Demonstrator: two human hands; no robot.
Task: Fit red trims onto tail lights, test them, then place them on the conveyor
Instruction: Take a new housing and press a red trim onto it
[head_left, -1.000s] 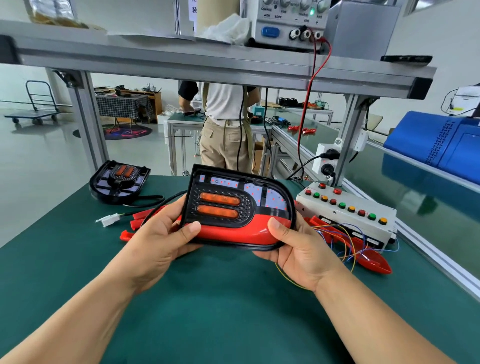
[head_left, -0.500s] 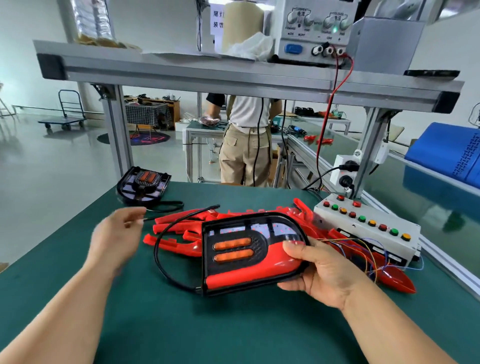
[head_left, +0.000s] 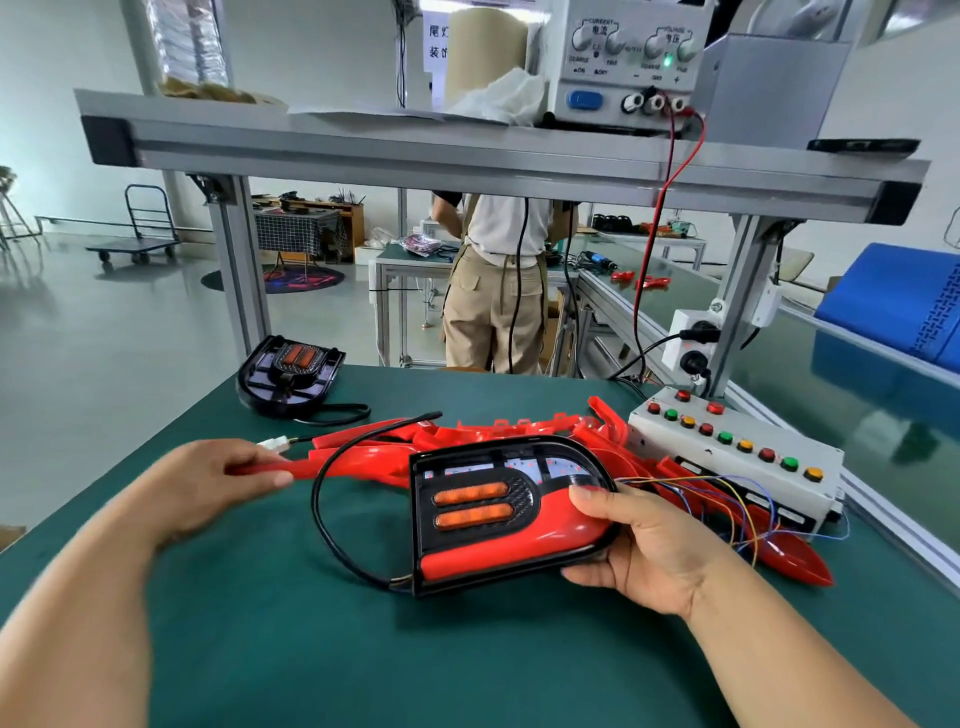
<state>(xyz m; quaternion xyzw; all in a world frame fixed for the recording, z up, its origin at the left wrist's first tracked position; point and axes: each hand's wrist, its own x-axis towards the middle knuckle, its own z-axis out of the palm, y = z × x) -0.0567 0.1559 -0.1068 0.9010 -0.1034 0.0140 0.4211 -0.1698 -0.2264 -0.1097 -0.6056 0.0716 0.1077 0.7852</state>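
My right hand (head_left: 644, 551) grips the right end of a black tail light (head_left: 478, 514), thumb on its top face. A red trim (head_left: 519, 553) sits along the light's lower edge, beside two orange lenses. Its black cable (head_left: 332, 525) loops off to the left on the green mat. My left hand (head_left: 208, 483) is blurred and stretches to the right over the end of a loose red trim. Its fingertips reach a small white connector (head_left: 275, 445), with no clear grip on it. A pile of red trims (head_left: 467, 434) lies behind the light.
A second tail light (head_left: 291, 374) lies at the back left of the mat. A white button box (head_left: 727, 457) with coloured wires stands at the right, the green conveyor (head_left: 841, 379) beyond it. A power supply (head_left: 623, 62) sits on the overhead shelf. A person (head_left: 498, 280) stands behind the bench.
My left hand let go of the tail light, swung out to the left and now reaches right to the white connector. My right hand alone holds the light, lowered toward the mat.
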